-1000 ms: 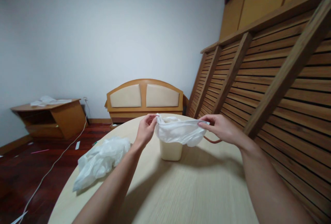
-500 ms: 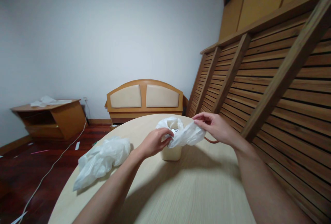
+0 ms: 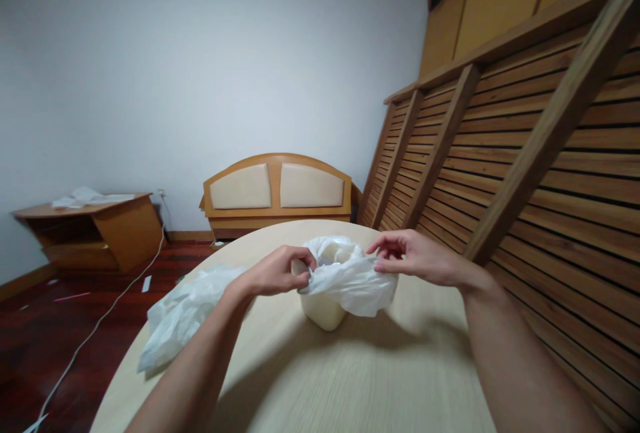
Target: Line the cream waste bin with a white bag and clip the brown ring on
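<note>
A white plastic bag (image 3: pixel 357 286) lines a small cream container (image 3: pixel 321 311) on the round table. Its edge is folded outward over the rim and hangs down the front and right side. At the left of the rim, my left hand (image 3: pixel 281 271) pinches the bag's edge between thumb and fingers. On the opposite side my right hand (image 3: pixel 423 259) is closed on the bag's edge, thumb underneath and fingers curled above. The container's inside is mostly hidden by the bag. A second crumpled white bag (image 3: pixel 187 316) lies on the table left of my left forearm.
The pale wooden table (image 3: pixel 400 379) has a curved edge. Slatted wooden panels (image 3: pixel 505 153) lean along the right. Behind stands a headboard (image 3: pixel 275 183); a low cabinet (image 3: pixel 125 233) is at the left. A white cable (image 3: pixel 100 326) crosses the dark floor.
The bag's edge has spread lower over the container's front and right side. My left hand has shifted left, my right hand slightly down, and the container appears turned and nearer.
</note>
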Demonstrator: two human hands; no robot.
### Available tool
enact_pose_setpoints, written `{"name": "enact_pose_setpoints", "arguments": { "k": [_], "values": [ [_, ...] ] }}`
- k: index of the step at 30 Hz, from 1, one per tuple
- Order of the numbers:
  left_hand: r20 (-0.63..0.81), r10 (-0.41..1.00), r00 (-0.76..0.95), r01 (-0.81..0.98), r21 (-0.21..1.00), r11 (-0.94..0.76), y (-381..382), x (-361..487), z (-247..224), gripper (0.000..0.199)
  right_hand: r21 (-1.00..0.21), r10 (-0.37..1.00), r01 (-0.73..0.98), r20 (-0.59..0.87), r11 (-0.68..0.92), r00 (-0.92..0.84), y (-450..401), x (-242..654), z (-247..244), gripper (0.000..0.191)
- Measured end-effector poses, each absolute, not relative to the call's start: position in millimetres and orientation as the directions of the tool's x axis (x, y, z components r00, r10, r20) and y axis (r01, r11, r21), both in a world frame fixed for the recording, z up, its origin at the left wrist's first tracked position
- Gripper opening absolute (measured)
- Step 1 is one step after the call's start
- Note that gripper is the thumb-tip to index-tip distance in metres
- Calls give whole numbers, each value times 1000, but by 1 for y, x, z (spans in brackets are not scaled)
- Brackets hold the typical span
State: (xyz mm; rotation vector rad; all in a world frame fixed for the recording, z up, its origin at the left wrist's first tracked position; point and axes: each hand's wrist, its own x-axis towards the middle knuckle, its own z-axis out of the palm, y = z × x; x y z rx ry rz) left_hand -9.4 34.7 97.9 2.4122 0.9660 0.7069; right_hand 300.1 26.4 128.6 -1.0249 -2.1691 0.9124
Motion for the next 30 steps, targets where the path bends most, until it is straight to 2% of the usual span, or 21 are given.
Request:
{"name": "enact_pose_setpoints", "arguments": {
  "k": [5,10,13,16,21,23,27,30],
  "values": [
    [444,728,522,474,559,-680,28,-4,108,22,-715,800,436,293,547,-523,29,285,124,30],
    [541,703,461,492,504,-710,19,7,107,30,-596,754,474,414,648,-511,28,257,115,20],
    [551,657,514,505,425,-751,14,14,105,34,-545,714,466,473,697,-516,27,243,109,16],
    [540,613,576,499,362,-788,10,19,103,32,-533,684,432,520,728,-512,26,235,105,22],
    [538,625,565,491,389,-779,11,24,97,14,-521,650,398,521,755,-553,26,230,102,26],
    [552,647,527,503,411,-760,13,25,94,17,-518,643,389,528,761,-554,26,229,102,28],
    [572,644,508,533,378,-757,12,26,92,36,-522,631,367,536,770,-561,26,228,100,38],
    [565,668,484,613,326,-720,7,27,95,35,-525,630,366,523,768,-574,27,227,99,29]
  ]
}}
